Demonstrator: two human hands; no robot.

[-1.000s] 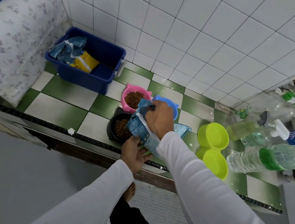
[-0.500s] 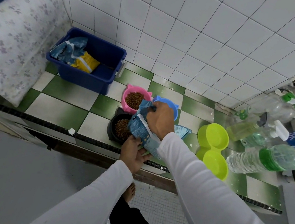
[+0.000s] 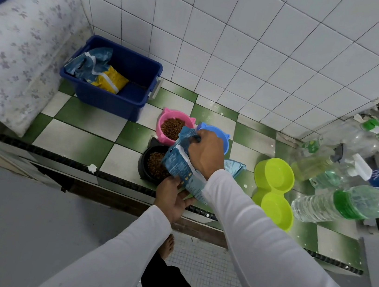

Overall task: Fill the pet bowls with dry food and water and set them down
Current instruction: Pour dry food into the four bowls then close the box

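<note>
A blue dry-food bag (image 3: 180, 164) is held over the bowls on the green and white tiled ledge. My right hand (image 3: 206, 154) grips its upper part near the opening. My left hand (image 3: 172, 195) holds its lower end from below. The pink bowl (image 3: 163, 121) holds brown kibble. Just in front of it, the black bowl (image 3: 150, 162) also holds kibble and is partly hidden by the bag. My right hand covers most of the blue bowl (image 3: 219, 134), so its inside is hidden. A lime-green double bowl (image 3: 274, 189) sits empty to the right.
A blue bin (image 3: 126, 100) with more food bags stands at the back left by the tiled wall. Several plastic water bottles (image 3: 340, 203) and a spray bottle (image 3: 322, 162) crowd the right side. A flowered cushion (image 3: 16, 51) lies at the left.
Both hands and the bag have hardly moved; the bag's top has shifted slightly towards the blue bowl.
</note>
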